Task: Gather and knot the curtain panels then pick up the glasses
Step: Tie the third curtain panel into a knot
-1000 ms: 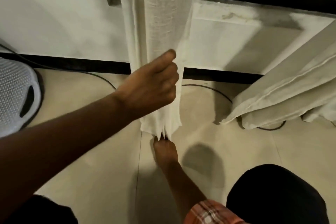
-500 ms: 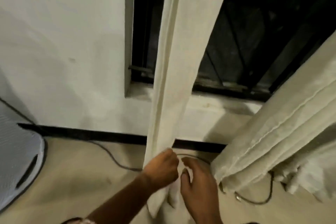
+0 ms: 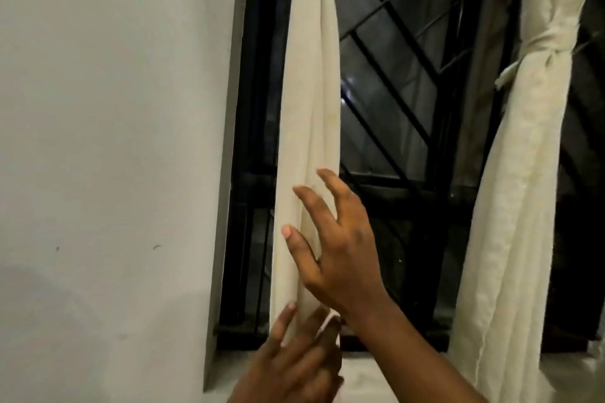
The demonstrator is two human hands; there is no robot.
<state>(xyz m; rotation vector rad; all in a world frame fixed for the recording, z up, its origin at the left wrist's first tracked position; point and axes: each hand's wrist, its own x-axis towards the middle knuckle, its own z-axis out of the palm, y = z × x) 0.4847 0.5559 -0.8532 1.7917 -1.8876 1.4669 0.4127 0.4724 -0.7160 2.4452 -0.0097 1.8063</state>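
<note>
I count two curtains, two hands and one window (image 3: 393,91). The left curtain (image 3: 307,108) hangs gathered into a narrow bundle before the left side of the window. The right curtain (image 3: 510,173) hangs before its right side, bound by a tie (image 3: 550,46). The person's right hand (image 3: 340,249) is spread wide, fingers apart, and lies over the left curtain at the lower part of the window. The left hand (image 3: 294,360), just under it at the window's bottom edge, holds the same curtain between thumb and curled fingers.
</note>
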